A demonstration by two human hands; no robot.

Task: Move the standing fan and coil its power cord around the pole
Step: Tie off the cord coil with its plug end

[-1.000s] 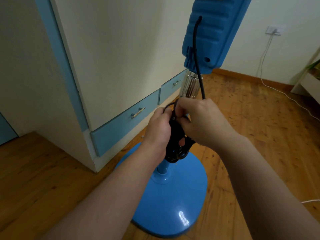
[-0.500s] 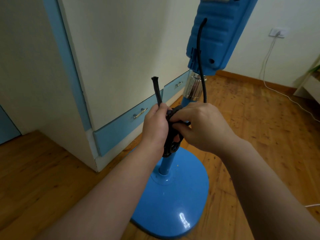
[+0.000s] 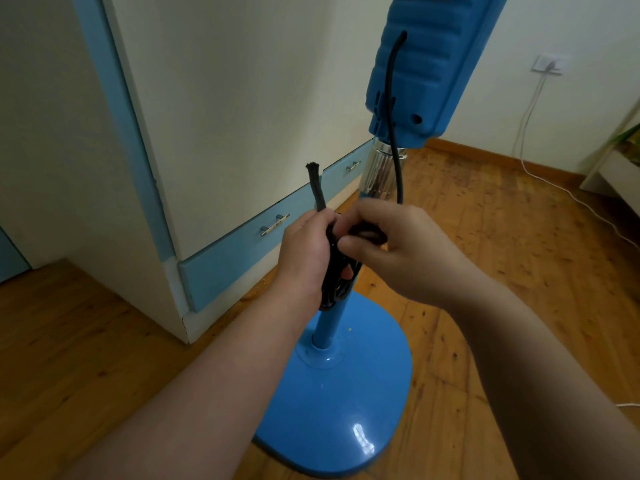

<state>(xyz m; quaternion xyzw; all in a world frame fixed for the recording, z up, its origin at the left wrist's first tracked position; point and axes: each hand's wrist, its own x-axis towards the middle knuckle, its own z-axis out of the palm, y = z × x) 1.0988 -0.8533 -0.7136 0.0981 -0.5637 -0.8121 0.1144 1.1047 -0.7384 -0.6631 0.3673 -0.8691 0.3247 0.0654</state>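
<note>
Left hand [image 3: 304, 251] clamps the cord bundle [image 3: 337, 282] against the pole [image 3: 329, 323], right hand [image 3: 398, 251] pinches a loop; I'd tuck the loose end [image 3: 316, 188] snugly.

left hand [image 3: 304, 252] and right hand [image 3: 398, 251] both gripping bundled black power cord [image 3: 337, 271] against blue fan pole [image 3: 329, 323], loose end sticking up at 12 o'clock
</note>
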